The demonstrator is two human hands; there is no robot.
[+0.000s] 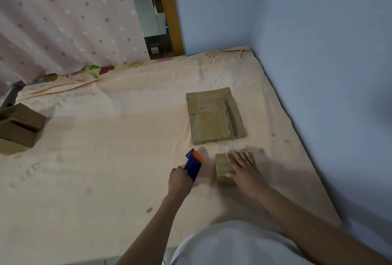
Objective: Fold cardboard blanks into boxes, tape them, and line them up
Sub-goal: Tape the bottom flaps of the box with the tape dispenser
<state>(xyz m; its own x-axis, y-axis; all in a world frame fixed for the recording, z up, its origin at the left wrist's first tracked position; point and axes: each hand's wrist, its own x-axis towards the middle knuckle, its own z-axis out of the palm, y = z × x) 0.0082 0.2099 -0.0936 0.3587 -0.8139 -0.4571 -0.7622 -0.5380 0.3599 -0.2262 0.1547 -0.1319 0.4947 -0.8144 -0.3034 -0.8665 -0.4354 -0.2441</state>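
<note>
Taping looks like your step: on the peach bedsheet (pixel 106 158), below the flat brown cardboard blanks (pixel 214 116), your right hand (pixel 244 171) presses flat-fingered on the small folded cardboard box (pixel 222 171); your left hand (pixel 180 180) grips the purple-and-orange tape dispenser (pixel 193 164) beside it. Next, seal, then line up.

It was a home bedroom. A mattress under a peach sheet (pixel 106 137) with faint flower embroidery filled the floor of the view and ran into the corner of pale blue walls (pixel 318 42) at two o'clock. At eleven o'clock hung a pink polka-dot curtain (pixel 63 21), and at twelve o'clock stood a wooden frame (pixel 169 10), its glass or mirror unclear. A patchwork cloth edge (pixel 101 70) showed beneath the curtain.
</note>
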